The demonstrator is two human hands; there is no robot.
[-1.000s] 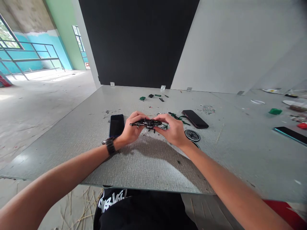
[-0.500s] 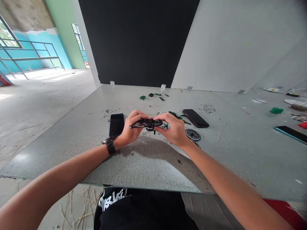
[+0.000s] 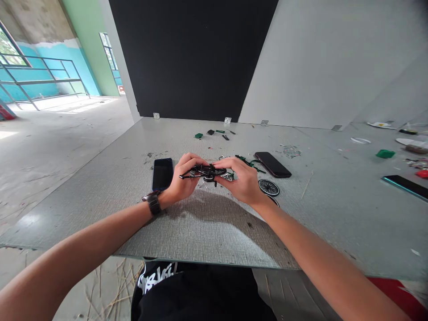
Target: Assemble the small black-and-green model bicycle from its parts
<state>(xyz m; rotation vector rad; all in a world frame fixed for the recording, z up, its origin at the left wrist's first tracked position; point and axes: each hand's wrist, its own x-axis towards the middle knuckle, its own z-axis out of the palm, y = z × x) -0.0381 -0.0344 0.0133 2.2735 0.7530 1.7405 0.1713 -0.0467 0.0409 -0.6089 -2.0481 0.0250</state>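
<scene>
Both my hands hold a small black model assembly (image 3: 204,171) with a spoked wheel, just above the grey table (image 3: 214,223). My left hand (image 3: 182,178), with a dark wristwatch, pinches its left end. On the right end, my right hand (image 3: 242,180) curls its fingers around the piece. A loose spoked wheel (image 3: 268,187) lies on the table just right of my right hand. Thin green and black parts (image 3: 249,162) lie behind my hands.
A dark phone (image 3: 162,174) lies left of my hands, another phone (image 3: 272,164) to the right behind them. Small green and black pieces (image 3: 214,133) sit near the far edge. At the far right are a green block (image 3: 385,154), a third phone (image 3: 406,187) and scattered items.
Both hands stay on the black assembly and have shifted only slightly; the view has barely moved.
</scene>
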